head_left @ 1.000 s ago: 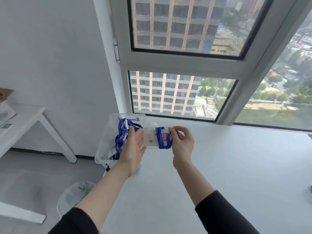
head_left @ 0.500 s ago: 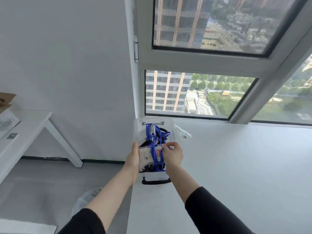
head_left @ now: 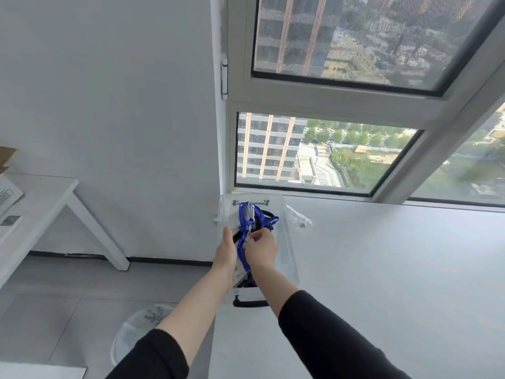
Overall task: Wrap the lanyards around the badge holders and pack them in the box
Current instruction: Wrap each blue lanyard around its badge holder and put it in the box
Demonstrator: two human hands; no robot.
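The clear plastic badge holder, bound in its blue lanyard, sits inside the transparent plastic box, pinched by the curled fingers of the right hand; the left hand lies against its left edge, and its grip cannot be told. More blue lanyard bundles fill the box's far end, with any print too blurred to read. The box stands on a white table beside a crumpled clear wrapper.

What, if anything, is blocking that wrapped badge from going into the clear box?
Nothing visible. The box has no lid on, and the left hand and right hand hold the badge holder right at its opening. Other blue lanyards already lie inside, toward the far end.
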